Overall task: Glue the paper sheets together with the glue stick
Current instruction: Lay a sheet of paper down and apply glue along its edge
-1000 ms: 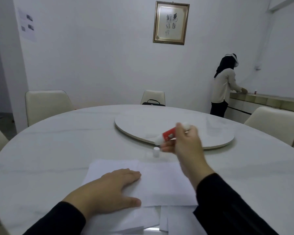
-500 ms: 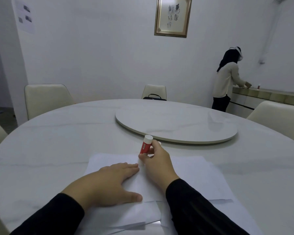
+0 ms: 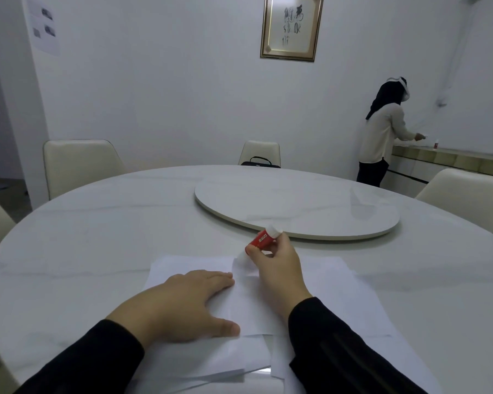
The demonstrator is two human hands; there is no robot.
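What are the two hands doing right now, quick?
Left hand: open, flat on the paper sheets.
Right hand: closed around the glue stick, tilted toward the paper.

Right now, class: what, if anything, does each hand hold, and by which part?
The right hand grips the glue stick by its red barrel, white end pointing up and away. The left hand holds nothing; it lies flat on the paper sheets.

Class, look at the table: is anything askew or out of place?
Yes. The paper sheets lie in an uneven, overlapping pile, edges not lined up. The glue stick is tilted in the right hand. Nothing looks spilled or torn.
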